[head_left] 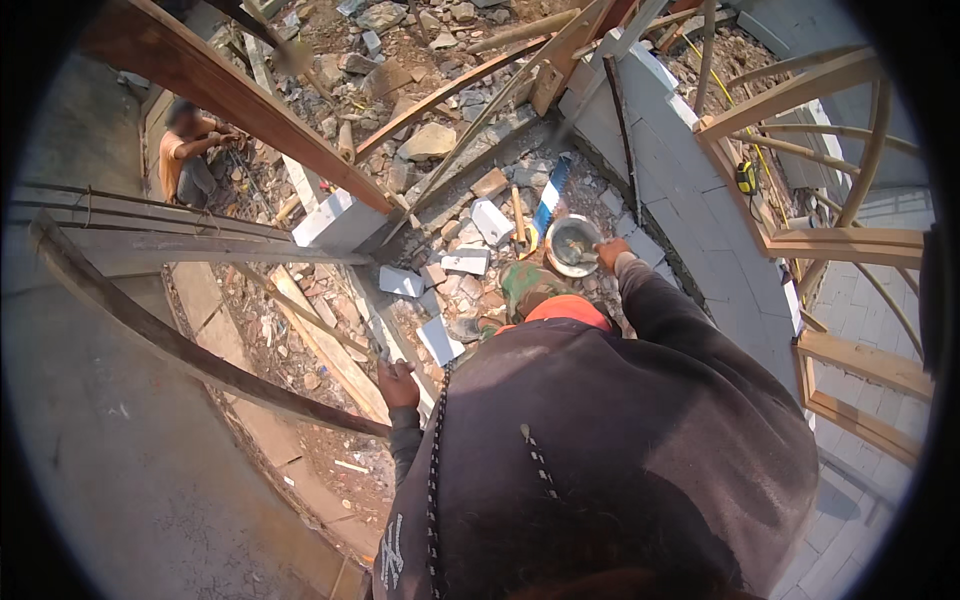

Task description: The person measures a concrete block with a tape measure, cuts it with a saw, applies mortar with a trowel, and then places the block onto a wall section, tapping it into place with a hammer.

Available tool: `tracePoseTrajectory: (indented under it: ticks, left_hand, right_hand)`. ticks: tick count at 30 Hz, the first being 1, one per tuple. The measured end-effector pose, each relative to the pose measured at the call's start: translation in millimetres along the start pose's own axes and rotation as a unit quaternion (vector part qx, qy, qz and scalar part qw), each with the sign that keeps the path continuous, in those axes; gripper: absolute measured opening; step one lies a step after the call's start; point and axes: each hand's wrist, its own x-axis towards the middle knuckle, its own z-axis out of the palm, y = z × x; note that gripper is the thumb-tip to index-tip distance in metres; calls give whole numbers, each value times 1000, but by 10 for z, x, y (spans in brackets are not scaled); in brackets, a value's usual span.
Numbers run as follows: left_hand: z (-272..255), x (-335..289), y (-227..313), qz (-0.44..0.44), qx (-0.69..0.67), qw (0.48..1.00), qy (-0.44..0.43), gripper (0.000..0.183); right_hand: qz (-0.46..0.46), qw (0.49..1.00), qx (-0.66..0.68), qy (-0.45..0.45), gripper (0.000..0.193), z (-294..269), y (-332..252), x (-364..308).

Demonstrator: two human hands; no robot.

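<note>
My right hand is closed at the right rim of a round bucket with grey, wet-looking material in it. A small greyish tool, apparently a trowel, runs from that hand into the bucket. Lower left, my left hand is closed beside a long plank; what its fingers hold, if anything, cannot be made out. Just left of the bucket lie a handsaw with a blue and white blade and a hammer with a wooden handle. Pale cut blocks rest on the rubble near my feet.
A curved pale block wall rises on the right, with timber frames and a yellow tape measure beyond. A wooden beam crosses upper left; a curved pole lies below. Another person crouches far left. Rubble covers the ground.
</note>
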Motion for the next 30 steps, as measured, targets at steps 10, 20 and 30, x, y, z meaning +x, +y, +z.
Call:
tracePoseTrajectory:
  ticks: [10,20,30]
  left_hand:
    - [239,679,-345,-34,38,993,-108,35]
    - [619,10,-995,8,343,913,-220,31]
    - [1351,-1093,-1573,44,604,754,-255,34]
  right_hand:
    - [-65,847,-494,-186,31,-202,2059,-1233]
    - [74,992,106,-11,34,-701,1658,-391]
    - [231,899,370,37,44,-2029,3229,201]
